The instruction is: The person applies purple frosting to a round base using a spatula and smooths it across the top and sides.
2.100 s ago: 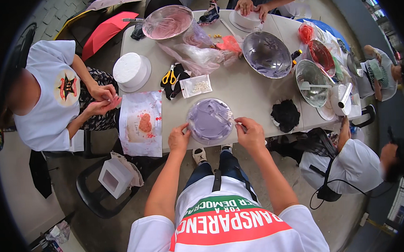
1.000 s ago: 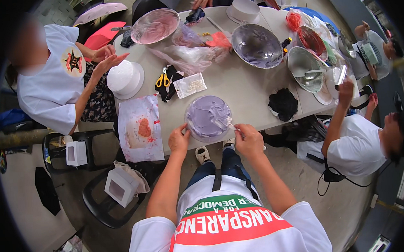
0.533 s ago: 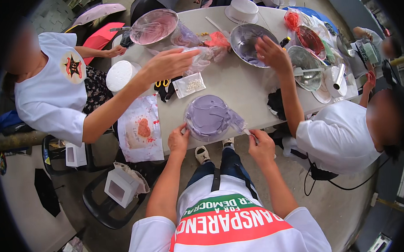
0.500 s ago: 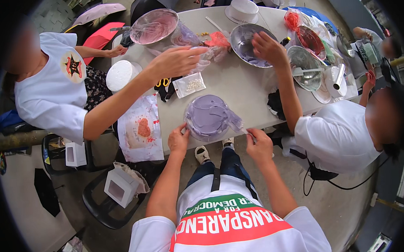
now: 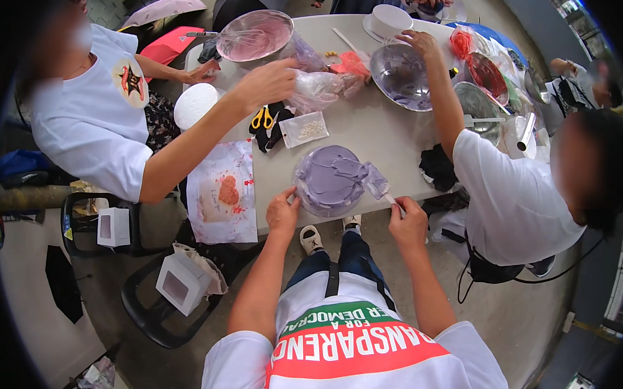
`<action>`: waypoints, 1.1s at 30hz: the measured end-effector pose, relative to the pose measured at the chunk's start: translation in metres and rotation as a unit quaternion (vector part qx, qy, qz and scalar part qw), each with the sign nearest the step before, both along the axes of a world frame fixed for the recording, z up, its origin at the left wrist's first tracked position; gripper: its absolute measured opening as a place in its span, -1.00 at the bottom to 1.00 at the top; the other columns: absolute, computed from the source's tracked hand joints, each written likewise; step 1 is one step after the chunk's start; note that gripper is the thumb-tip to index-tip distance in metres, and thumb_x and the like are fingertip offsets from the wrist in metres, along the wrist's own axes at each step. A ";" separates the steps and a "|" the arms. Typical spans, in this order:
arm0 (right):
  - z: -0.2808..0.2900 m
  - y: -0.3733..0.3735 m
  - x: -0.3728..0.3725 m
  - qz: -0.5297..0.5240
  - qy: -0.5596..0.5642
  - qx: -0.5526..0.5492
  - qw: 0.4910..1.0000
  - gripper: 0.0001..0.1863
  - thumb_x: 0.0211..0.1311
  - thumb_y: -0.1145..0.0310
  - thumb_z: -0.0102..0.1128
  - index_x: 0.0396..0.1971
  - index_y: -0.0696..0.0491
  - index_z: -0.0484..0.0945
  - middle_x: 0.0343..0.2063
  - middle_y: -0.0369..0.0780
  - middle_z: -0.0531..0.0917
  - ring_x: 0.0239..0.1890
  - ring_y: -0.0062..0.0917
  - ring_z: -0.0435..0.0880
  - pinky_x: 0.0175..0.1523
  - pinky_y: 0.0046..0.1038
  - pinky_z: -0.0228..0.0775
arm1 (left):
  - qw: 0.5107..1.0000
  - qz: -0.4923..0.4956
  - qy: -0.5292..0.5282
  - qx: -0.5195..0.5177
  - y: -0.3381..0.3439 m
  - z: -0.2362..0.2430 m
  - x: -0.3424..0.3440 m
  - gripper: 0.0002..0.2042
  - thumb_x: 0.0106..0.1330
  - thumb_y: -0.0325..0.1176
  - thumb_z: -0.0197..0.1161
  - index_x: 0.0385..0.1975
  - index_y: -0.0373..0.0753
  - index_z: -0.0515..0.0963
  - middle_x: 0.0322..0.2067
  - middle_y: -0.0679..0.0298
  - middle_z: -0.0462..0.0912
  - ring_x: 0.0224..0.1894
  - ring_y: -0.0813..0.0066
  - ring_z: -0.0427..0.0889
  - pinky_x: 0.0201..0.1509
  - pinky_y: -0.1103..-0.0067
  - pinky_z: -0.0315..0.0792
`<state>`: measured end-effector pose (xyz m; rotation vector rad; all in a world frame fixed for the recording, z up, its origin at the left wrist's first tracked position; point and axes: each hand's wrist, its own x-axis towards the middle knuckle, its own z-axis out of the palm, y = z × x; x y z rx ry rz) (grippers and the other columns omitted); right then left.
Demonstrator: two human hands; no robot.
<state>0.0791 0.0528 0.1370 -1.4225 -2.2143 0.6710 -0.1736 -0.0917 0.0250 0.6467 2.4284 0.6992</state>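
A round cake coated in lilac frosting sits at the near edge of the grey table. My left hand touches the cake's board at its lower left. My right hand pinches the tip of a clear piping bag with lilac frosting that lies against the cake's right side.
A person on the left reaches an arm across to a plastic bag. A person on the right reaches a hand into a metal bowl. Scissors, a small packet, a pink-filled bowl and a stained sheet lie around.
My right hand has left the cake's rim and taken the piping bag's tip. The two neighbours have reached their arms over the table.
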 end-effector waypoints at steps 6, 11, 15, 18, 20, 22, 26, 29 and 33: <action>0.012 -0.006 -0.039 0.059 0.000 0.044 0.997 -0.71 0.14 0.60 0.08 -0.14 0.09 0.61 -0.30 -0.04 0.58 -0.23 -0.08 0.61 -0.14 -0.18 0.47 | 1.000 0.007 0.006 0.013 -0.003 -0.009 -0.002 -0.62 0.16 -0.19 0.39 0.03 0.10 0.66 -0.36 0.14 0.68 -0.24 0.15 0.67 -0.12 0.29 0.52; 0.001 -0.011 -0.060 0.095 0.006 0.063 0.993 -0.61 0.10 0.67 0.06 -0.06 0.10 0.64 -0.25 -0.02 0.53 -0.14 -0.11 0.55 -0.03 -0.20 0.43 | 1.000 -0.002 -0.016 -0.013 -0.002 0.000 0.000 -0.62 0.15 -0.20 0.38 0.03 0.12 0.66 -0.27 0.12 0.70 -0.17 0.14 0.68 -0.06 0.30 0.53; 0.002 -0.015 -0.070 0.082 -0.016 0.063 0.995 -0.62 0.09 0.67 0.08 -0.07 0.10 0.66 -0.25 -0.02 0.53 -0.13 -0.11 0.56 -0.03 -0.20 0.43 | 0.999 0.008 -0.018 0.028 -0.008 -0.005 0.000 -0.63 0.16 -0.20 0.37 0.02 0.12 0.66 -0.21 0.12 0.71 -0.13 0.14 0.68 -0.03 0.31 0.53; 0.004 -0.012 -0.066 0.091 -0.013 0.080 0.993 -0.63 0.09 0.67 0.11 -0.08 0.10 0.66 -0.28 -0.05 0.56 -0.19 -0.09 0.57 -0.07 -0.20 0.45 | 1.000 -0.006 0.003 0.015 -0.007 -0.006 0.001 -0.63 0.15 -0.20 0.37 0.01 0.12 0.67 -0.18 0.11 0.71 -0.10 0.15 0.68 -0.01 0.33 0.53; 0.000 -0.008 -0.057 0.101 0.054 0.070 0.991 -0.63 0.09 0.65 0.13 -0.08 0.10 0.66 -0.38 -0.10 0.59 -0.34 -0.17 0.60 -0.16 -0.24 0.48 | 1.000 -0.009 0.006 -0.005 -0.004 -0.006 0.002 -0.63 0.15 -0.20 0.36 0.01 0.12 0.67 -0.22 0.14 0.71 -0.14 0.16 0.68 -0.03 0.32 0.53; -0.004 -0.004 -0.047 0.063 0.099 0.012 0.993 -0.66 0.11 0.64 0.13 -0.09 0.11 0.66 -0.44 -0.15 0.59 -0.42 -0.31 0.59 -0.25 -0.33 0.47 | 1.000 -0.013 0.008 -0.002 -0.004 -0.006 0.002 -0.63 0.15 -0.20 0.36 0.01 0.12 0.67 -0.26 0.15 0.71 -0.17 0.16 0.68 -0.05 0.32 0.53; 0.008 0.013 -0.022 -0.090 0.275 -0.422 0.859 -0.75 0.21 0.58 0.13 -0.13 0.12 0.66 -0.55 -0.32 0.56 -0.57 -0.72 0.47 -0.47 -0.61 0.29 | 1.000 -0.011 -0.015 -0.009 0.000 -0.002 0.000 -0.62 0.14 -0.21 0.37 0.01 0.11 0.67 -0.38 0.18 0.68 -0.26 0.18 0.67 -0.11 0.32 0.52; 0.005 0.026 -0.008 -0.074 0.277 -0.444 0.849 -0.76 0.28 0.48 0.12 -0.10 0.11 0.64 -0.57 -0.41 0.51 -0.69 -0.83 0.28 -0.63 -0.71 -0.01 | 1.000 -0.020 0.021 0.007 0.002 -0.003 -0.002 -0.61 0.13 -0.24 0.38 0.01 0.10 0.67 -0.44 0.19 0.67 -0.29 0.20 0.67 -0.13 0.34 0.52; 0.004 0.047 -0.005 -0.053 0.246 -0.443 0.860 -0.78 0.30 0.49 0.10 -0.11 0.11 0.64 -0.59 -0.44 0.45 -0.65 -0.83 0.25 -0.59 -0.68 -0.01 | 1.000 -0.023 0.016 -0.012 0.001 0.005 -0.011 -0.60 0.11 -0.27 0.38 0.02 0.08 0.67 -0.47 0.20 0.65 -0.33 0.22 0.66 -0.15 0.35 0.52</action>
